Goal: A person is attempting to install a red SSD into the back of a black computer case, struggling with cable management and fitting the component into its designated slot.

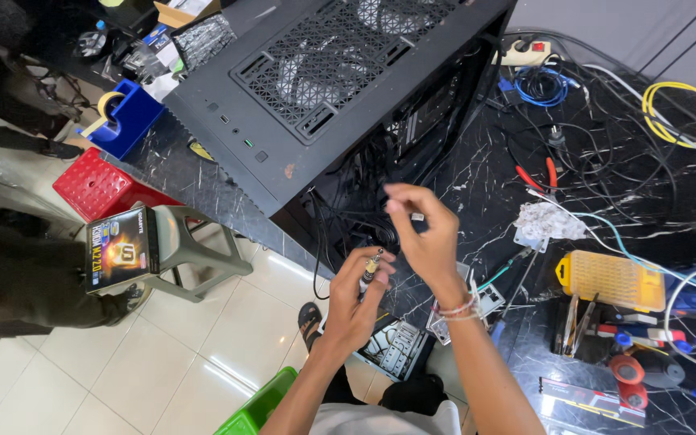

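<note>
Nearby, black computer case [324, 89], tangled cables [606, 161], yellow bit box [610, 279], red-handled pliers [535, 177]

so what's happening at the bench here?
A person stands at a black marble table beside an open black PC case. Their left hand holds a small screwdriver bit; the right hand pinches a tiny pale part, too small to identify. Cables, red pliers and a yellow bit case lie around.
</note>
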